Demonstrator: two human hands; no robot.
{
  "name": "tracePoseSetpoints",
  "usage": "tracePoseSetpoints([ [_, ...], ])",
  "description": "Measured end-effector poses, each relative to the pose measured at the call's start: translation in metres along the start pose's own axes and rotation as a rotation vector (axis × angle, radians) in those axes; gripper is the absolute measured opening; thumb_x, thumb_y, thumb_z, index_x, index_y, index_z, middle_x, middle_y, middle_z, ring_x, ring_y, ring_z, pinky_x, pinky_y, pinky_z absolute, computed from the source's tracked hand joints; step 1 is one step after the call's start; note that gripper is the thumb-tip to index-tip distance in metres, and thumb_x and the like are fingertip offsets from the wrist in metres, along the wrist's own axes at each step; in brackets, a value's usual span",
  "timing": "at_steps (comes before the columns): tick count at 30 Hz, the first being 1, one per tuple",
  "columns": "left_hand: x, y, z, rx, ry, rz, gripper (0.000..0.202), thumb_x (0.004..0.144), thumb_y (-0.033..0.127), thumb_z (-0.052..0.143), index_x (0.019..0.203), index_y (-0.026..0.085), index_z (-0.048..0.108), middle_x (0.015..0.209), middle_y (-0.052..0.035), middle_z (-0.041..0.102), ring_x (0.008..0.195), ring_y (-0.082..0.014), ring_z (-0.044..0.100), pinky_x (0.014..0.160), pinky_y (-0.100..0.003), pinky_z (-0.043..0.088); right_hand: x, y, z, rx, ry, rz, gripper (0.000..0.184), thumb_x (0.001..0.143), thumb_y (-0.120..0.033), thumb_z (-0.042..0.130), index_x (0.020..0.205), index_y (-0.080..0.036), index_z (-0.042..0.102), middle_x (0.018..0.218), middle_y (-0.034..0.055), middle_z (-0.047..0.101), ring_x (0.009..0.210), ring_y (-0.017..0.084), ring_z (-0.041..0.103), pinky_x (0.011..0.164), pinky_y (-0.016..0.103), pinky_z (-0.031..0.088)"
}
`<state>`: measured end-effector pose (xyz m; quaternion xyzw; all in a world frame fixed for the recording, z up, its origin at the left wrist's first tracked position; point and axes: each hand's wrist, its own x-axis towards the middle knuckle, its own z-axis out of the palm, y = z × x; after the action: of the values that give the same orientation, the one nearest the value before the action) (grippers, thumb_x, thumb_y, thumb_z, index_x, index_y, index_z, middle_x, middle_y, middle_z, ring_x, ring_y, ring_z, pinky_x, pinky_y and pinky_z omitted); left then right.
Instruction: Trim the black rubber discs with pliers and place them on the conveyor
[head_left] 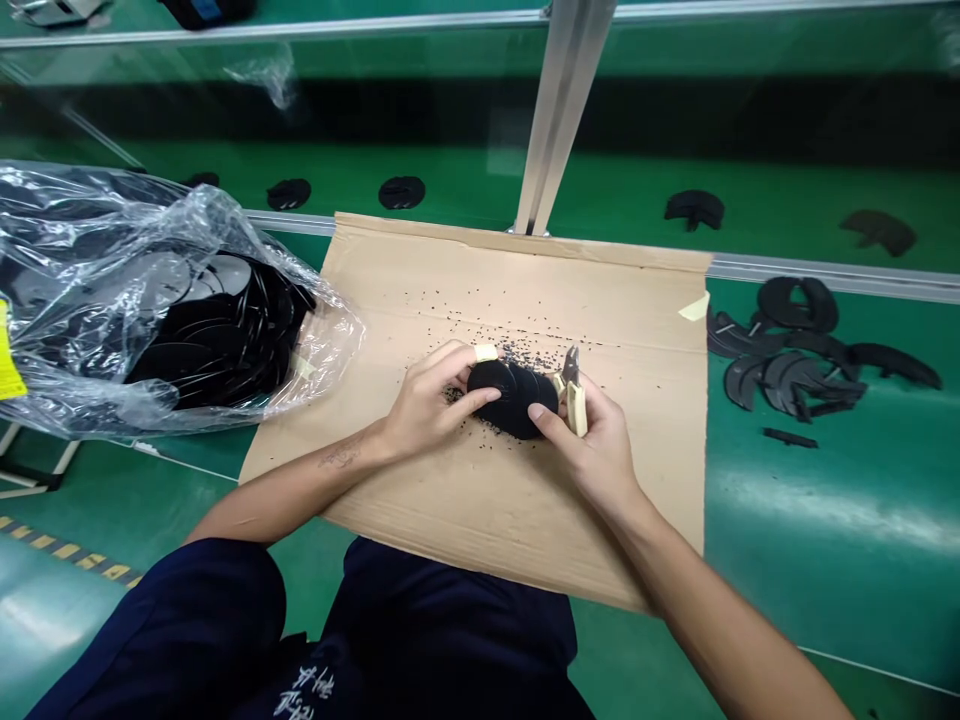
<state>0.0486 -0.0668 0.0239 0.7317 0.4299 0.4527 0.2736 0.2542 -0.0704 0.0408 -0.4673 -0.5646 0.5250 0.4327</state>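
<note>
Over the cardboard sheet [420, 500], both hands hold a fanned stack of thin black round plastic pieces [514, 405]. My left hand [427, 400] is closed on the stack's left end, thumb on top and tape around one finger. My right hand [600, 445] presses its thumb on the stack's right end. Tucked in that same hand are nippers [575, 400] with pale yellow grips, metal tip pointing away from me. The fingers under the stack are hidden. Small black scraps [517, 345] lie scattered on the cardboard around and beyond the hands.
At left, a clear plastic bag [187, 230] lies open, full of black discs [225, 340]. On the green table at right is a pile of curved black pieces [799, 375]. A metal post [559, 120] and glossy green panel stand behind the cardboard.
</note>
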Motion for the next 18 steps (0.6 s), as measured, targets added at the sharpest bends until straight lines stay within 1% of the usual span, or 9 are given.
tracePoseSetpoints([
  [2, 0.0005, -0.0008, -0.0008, 0.008, 0.006, 0.043, 0.036, 0.094, 0.029, 0.068, 0.129, 0.019, 0.065, 0.098, -0.0037, 0.063, 0.075, -0.0085, 0.058, 0.064, -0.019, 0.055, -0.0004, 0.0007, -0.0002, -0.007, -0.014, 0.008, 0.023, 0.085, -0.041, 0.074, 0.089, -0.023, 0.06, 0.08, -0.001, 0.058, 0.072, 0.016, 0.052, 0.067, 0.03, 0.047],
  [6, -0.0003, -0.0009, 0.0006, 0.043, -0.031, 0.081, 0.041, 0.097, 0.028, 0.065, 0.137, 0.022, 0.061, 0.103, -0.0049, 0.063, 0.072, -0.0084, 0.053, 0.061, -0.02, 0.051, -0.001, 0.0037, -0.0008, 0.017, -0.053, 0.042, 0.026, 0.084, -0.043, 0.075, 0.093, -0.022, 0.062, 0.08, -0.0019, 0.058, 0.07, 0.015, 0.051, 0.065, 0.029, 0.045],
  [10, -0.0013, -0.0008, 0.0024, 0.065, -0.027, 0.098, 0.045, 0.098, 0.028, 0.063, 0.142, 0.024, 0.056, 0.105, -0.0055, 0.063, 0.075, -0.0098, 0.054, 0.062, -0.021, 0.049, -0.0006, 0.0031, -0.0005, 0.053, -0.065, 0.046, 0.027, 0.084, -0.044, 0.076, 0.094, -0.022, 0.062, 0.081, -0.0015, 0.059, 0.071, 0.015, 0.054, 0.066, 0.029, 0.047],
  [12, -0.0012, -0.0017, 0.0026, 0.068, -0.028, 0.106, 0.047, 0.098, 0.028, 0.062, 0.144, 0.025, 0.054, 0.108, -0.0064, 0.064, 0.081, -0.0119, 0.058, 0.066, -0.023, 0.051, -0.0004, 0.0019, -0.0003, 0.061, -0.061, 0.035, 0.028, 0.084, -0.044, 0.077, 0.092, -0.023, 0.062, 0.08, -0.0017, 0.059, 0.07, 0.015, 0.054, 0.066, 0.03, 0.048],
  [14, -0.0009, -0.0028, 0.0027, 0.066, -0.031, 0.124, 0.047, 0.099, 0.028, 0.06, 0.145, 0.025, 0.053, 0.112, -0.0078, 0.063, 0.093, -0.0154, 0.061, 0.075, -0.027, 0.055, -0.0004, 0.0014, -0.0002, 0.065, -0.065, 0.031, 0.03, 0.082, -0.047, 0.078, 0.092, -0.023, 0.062, 0.08, -0.0014, 0.059, 0.07, 0.015, 0.054, 0.066, 0.03, 0.049],
  [16, -0.0008, -0.0033, 0.0027, 0.062, -0.033, 0.142, 0.047, 0.099, 0.028, 0.059, 0.146, 0.024, 0.052, 0.114, -0.009, 0.062, 0.103, -0.018, 0.062, 0.085, -0.032, 0.056, -0.0005, 0.0017, -0.0002, 0.067, -0.071, 0.041, 0.035, 0.08, -0.05, 0.08, 0.095, -0.023, 0.063, 0.082, -0.0004, 0.061, 0.072, 0.016, 0.056, 0.067, 0.03, 0.05],
  [18, -0.0011, -0.0033, 0.003, 0.055, -0.029, 0.137, 0.047, 0.1, 0.028, 0.058, 0.146, 0.022, 0.053, 0.114, -0.0095, 0.062, 0.106, -0.0185, 0.062, 0.091, -0.034, 0.056, -0.0006, 0.0026, -0.0003, 0.071, -0.068, 0.055, 0.039, 0.078, -0.053, 0.081, 0.098, -0.023, 0.064, 0.085, 0.0006, 0.063, 0.075, 0.017, 0.058, 0.068, 0.031, 0.051],
])
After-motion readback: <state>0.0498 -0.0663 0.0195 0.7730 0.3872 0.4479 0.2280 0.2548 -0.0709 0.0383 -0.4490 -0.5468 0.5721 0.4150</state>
